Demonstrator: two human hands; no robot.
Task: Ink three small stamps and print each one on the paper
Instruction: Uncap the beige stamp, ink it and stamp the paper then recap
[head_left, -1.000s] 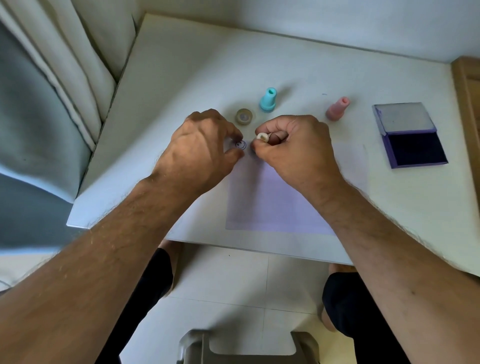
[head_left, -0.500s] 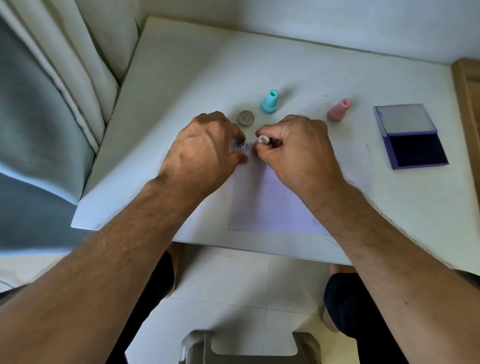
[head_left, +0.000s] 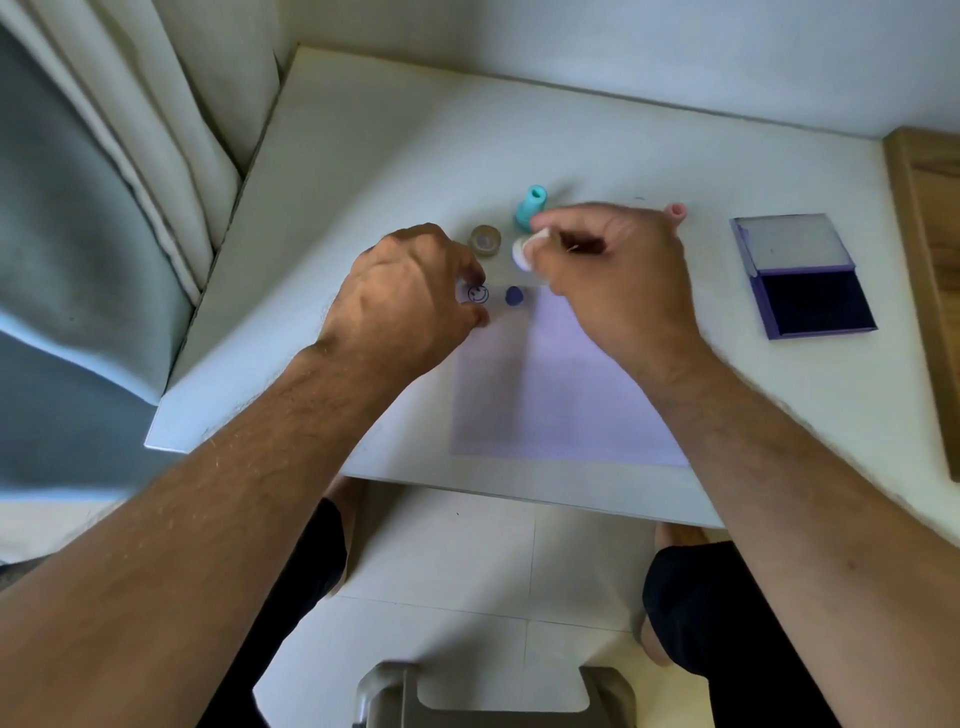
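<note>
Two prints on the paper, one stamp left to go by the look of it.
Your right hand pinches the white stamp in curled fingers, lifted clear above the top edge of the paper; just below it sit a smiley print and a solid purple print, side by side. Your left hand rests on the paper's top left corner, fingers curled beside the smiley; whether it pinches anything I cannot tell. The teal stamp and pink stamp stand behind your hands, the open ink pad well to the right.
</note>
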